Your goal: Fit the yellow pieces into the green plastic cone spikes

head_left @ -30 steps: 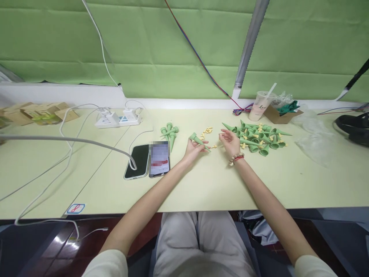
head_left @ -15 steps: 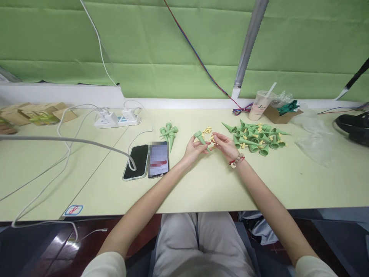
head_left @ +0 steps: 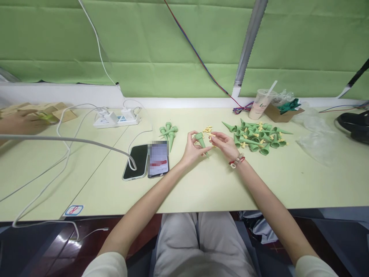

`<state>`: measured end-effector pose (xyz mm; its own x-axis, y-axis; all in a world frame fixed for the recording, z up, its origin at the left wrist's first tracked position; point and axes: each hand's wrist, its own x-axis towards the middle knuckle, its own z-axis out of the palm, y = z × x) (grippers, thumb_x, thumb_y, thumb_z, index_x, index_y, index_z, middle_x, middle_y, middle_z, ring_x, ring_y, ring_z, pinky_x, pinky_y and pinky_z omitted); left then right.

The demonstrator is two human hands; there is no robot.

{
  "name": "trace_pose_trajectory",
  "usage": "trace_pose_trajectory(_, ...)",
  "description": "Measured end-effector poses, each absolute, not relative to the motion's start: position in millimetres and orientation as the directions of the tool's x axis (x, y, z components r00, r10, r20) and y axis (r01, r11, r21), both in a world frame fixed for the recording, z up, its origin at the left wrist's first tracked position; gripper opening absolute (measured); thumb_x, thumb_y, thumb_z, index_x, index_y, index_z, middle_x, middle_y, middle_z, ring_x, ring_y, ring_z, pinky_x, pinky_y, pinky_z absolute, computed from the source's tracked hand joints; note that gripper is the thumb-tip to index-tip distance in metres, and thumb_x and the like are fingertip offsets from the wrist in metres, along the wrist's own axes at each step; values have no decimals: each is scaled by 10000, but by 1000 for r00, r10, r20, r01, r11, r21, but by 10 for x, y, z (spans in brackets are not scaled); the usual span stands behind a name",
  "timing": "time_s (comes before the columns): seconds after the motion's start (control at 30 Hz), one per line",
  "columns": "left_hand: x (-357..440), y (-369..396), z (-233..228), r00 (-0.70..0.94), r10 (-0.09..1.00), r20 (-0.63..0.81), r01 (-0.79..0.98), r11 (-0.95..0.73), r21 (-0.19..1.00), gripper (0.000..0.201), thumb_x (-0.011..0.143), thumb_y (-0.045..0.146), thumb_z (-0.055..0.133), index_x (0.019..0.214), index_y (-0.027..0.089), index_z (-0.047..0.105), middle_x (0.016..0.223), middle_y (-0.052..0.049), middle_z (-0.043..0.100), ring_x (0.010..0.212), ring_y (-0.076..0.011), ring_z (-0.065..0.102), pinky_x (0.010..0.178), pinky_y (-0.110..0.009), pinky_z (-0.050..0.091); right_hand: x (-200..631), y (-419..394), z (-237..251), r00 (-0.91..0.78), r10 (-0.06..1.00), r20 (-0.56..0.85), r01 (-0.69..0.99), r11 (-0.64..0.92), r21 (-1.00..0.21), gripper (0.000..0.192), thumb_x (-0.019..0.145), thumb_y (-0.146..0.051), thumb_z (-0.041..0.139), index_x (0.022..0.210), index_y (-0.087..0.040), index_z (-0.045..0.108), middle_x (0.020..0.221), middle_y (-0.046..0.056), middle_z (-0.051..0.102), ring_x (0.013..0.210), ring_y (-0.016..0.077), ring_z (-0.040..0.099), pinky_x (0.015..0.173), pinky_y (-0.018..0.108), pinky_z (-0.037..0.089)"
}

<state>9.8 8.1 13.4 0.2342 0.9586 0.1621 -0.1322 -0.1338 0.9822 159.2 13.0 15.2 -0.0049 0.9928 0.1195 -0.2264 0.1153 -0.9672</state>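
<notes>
While I sit at the table, my left hand holds a green cone between thumb and fingers, with its wide end up and its point down toward the table. My right hand is just beside it, and its fingertips pinch a small yellow piece close to the open end of the cone. Both hands are a little above the table, near its middle. To the right lies a pile of green cones mixed with yellow pieces. A few loose yellow pieces lie behind my hands, and a small group of cones lies to the left. Two phones lie side by side further left, near my left forearm.
</notes>
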Motion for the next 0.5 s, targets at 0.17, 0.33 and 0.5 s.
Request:
trace_pose_trajectory(0.17, 69, 91, 126, 289, 942, 169, -119, -139, 983, 652, 580, 281, 715, 1018, 272, 232, 765, 68, 564, 500, -48, 546, 424, -160, 457, 1589, 92, 169, -23, 968, 249, 19, 249, -968, 290, 601, -352, 723, 829, -177, 682, 847, 57, 703, 784, 176, 647, 745, 309, 508)
trace_pose_trajectory(0.33, 41, 111, 130, 349, 917, 192, -73, -177, 981, 657, 586, 250, 701, 1090, 265, 281, 651, 77, 556, 508, -74, 554, 441, -183, 480, 1550, 56, 173, -48, 941, 335, 152, 338, -929, 199, 698, -315, 638, 825, -173, 695, 846, 61, 710, 791, 185, 655, 744, 308, 513)
trace_pose_trajectory(0.5, 53, 109, 101, 362, 907, 213, -75, -199, 977, 585, 586, 230, 685, 1036, 251, 311, 630, 89, 533, 501, -69, 537, 429, -173, 469, 1532, 36, 178, -45, 917, 395, 226, 395, -891, 150, 712, -278, 621, 798, -183, 699, 850, 46, 712, 777, 175, 658, 751, 297, 510)
